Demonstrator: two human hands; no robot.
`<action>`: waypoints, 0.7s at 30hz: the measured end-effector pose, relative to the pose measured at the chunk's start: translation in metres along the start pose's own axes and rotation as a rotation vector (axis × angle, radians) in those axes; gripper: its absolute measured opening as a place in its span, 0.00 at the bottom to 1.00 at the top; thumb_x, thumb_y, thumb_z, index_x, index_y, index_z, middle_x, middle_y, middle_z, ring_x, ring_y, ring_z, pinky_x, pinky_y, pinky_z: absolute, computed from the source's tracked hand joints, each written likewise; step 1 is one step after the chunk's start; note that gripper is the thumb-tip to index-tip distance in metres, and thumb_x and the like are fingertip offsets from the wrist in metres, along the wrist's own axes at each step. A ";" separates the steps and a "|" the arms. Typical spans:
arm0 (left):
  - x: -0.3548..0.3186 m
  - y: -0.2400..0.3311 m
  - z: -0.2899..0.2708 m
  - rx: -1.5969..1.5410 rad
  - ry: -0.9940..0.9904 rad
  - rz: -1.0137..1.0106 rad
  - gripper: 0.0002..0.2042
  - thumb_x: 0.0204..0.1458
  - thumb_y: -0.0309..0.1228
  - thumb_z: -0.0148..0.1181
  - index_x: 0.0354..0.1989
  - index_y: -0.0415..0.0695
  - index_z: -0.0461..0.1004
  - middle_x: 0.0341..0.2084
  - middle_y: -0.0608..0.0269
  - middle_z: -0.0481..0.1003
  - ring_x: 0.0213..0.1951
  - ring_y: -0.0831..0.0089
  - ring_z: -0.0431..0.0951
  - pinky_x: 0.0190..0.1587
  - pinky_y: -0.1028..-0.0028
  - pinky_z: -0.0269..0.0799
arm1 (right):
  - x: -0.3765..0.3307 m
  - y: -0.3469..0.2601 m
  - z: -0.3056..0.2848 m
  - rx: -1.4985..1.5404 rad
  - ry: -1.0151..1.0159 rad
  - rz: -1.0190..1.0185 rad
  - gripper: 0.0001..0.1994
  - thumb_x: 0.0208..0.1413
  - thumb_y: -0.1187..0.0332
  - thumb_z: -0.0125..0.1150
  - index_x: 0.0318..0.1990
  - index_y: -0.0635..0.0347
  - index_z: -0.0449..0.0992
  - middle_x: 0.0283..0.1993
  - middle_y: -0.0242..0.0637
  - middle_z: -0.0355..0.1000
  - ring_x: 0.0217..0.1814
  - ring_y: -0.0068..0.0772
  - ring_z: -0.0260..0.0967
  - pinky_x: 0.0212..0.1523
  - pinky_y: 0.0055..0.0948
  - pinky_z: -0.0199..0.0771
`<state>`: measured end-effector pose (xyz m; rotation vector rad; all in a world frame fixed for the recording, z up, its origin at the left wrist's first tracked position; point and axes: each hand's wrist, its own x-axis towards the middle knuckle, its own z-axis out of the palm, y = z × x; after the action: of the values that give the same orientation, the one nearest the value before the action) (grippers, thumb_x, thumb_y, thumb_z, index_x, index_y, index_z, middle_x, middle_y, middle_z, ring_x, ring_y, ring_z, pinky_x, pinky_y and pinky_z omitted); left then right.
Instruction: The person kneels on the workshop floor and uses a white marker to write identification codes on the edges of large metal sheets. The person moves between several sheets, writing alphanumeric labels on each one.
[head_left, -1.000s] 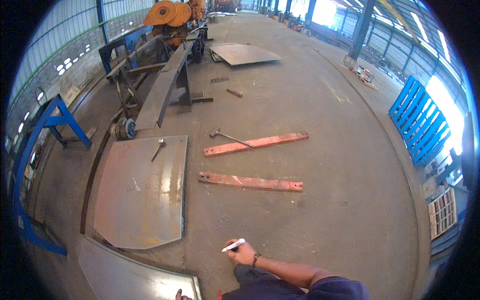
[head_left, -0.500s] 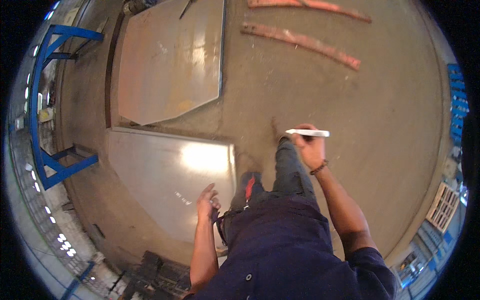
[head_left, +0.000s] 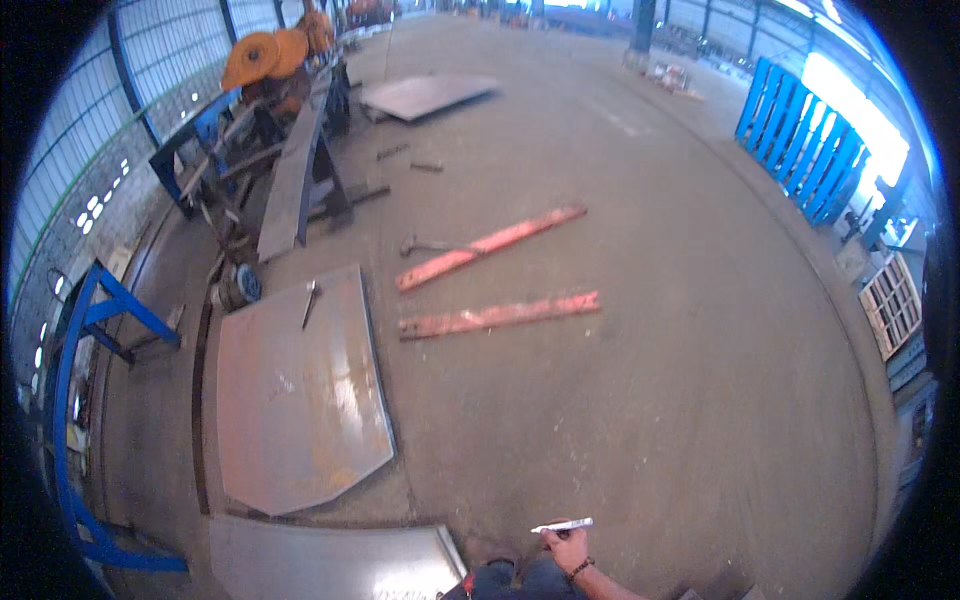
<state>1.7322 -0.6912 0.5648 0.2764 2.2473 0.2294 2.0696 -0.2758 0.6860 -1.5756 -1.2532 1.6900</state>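
Observation:
My right hand (head_left: 568, 550) is at the bottom of the head view, its fingers closed round a white marker pen (head_left: 562, 525) held roughly level. A dark beaded bracelet circles that wrist. My left hand is out of view. To the left of my legs, a shiny metal plate (head_left: 320, 555) lies on the floor, partly cut off by the lower edge. Beyond it lies a second flat metal plate (head_left: 300, 400) with angled corners. On its far end rests a small long tool (head_left: 309, 303), too small to name surely.
Two red bars (head_left: 500, 316) lie on the floor ahead, a hammer-like tool (head_left: 440, 247) against the farther one. A blue frame (head_left: 64, 410) stands left, with a long metal beam (head_left: 290, 195) and orange machinery (head_left: 255, 60) beyond. A blue slatted rack (head_left: 803, 145) and wooden pallet (head_left: 893, 305) stand right.
The view has tilted up and forward, so the plates and bars sit lower in it and the far hall shows. My left hand has left the view; my right still holds the marker pen.

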 end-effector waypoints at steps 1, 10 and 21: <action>0.001 0.012 0.004 -0.056 -0.015 -0.006 0.22 0.55 0.40 0.52 0.53 0.40 0.75 0.42 0.49 0.78 0.42 0.60 0.75 0.46 0.59 0.71 | 0.005 -0.007 -0.009 0.031 0.034 -0.023 0.08 0.53 0.74 0.66 0.38 0.67 0.77 0.27 0.35 0.75 0.26 0.25 0.73 0.28 0.28 0.77; -0.038 0.247 0.035 0.023 -0.125 0.339 0.23 0.57 0.44 0.50 0.58 0.45 0.71 0.46 0.49 0.78 0.45 0.61 0.77 0.49 0.63 0.70 | 0.027 -0.010 -0.118 0.253 0.344 -0.176 0.08 0.54 0.76 0.64 0.40 0.68 0.75 0.28 0.35 0.74 0.24 0.26 0.72 0.26 0.31 0.81; -0.039 0.140 0.086 -0.013 -0.228 0.237 0.20 0.52 0.38 0.61 0.51 0.39 0.75 0.48 0.46 0.77 0.53 0.55 0.75 0.55 0.60 0.71 | -0.066 0.017 -0.205 0.128 0.414 -0.046 0.14 0.57 0.61 0.62 0.32 0.65 0.77 0.28 0.36 0.75 0.29 0.31 0.70 0.34 0.36 0.71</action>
<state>1.8403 -0.5612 0.5751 0.5366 1.9854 0.3208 2.2821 -0.2821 0.7235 -1.6933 -0.9436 1.2981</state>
